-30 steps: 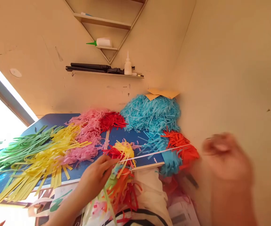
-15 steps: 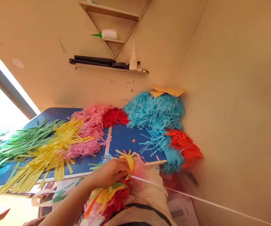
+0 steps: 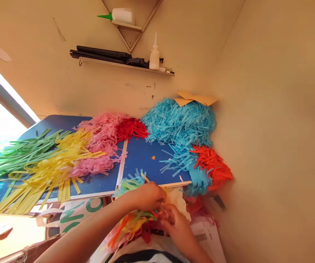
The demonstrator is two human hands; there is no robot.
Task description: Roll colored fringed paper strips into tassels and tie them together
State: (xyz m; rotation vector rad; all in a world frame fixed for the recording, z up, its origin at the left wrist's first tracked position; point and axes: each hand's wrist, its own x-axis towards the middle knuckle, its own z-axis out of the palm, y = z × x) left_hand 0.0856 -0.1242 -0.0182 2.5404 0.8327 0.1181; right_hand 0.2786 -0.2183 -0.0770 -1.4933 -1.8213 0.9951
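Observation:
My left hand is closed on a bundle of multicoloured paper fringe, held at the table's front edge. Green, yellow, orange, pink and red strips hang below that hand. Close against it, my right hand has its thumb and fingers pinched together. A small loop of white string shows at the right fingertips. My fingers partly hide where string and paper meet. Pale blue and green fringe sticks out past the left hand onto the table.
On the blue table lie green, yellow, pink and red fringe. A big light-blue fringe pile and orange-red fringe are by the wall. Above, a shelf holds a white bottle.
My right hand has come into view from the lower right and met the left hand. The string, earlier pulled taut to the right, now shows only as a small loop.

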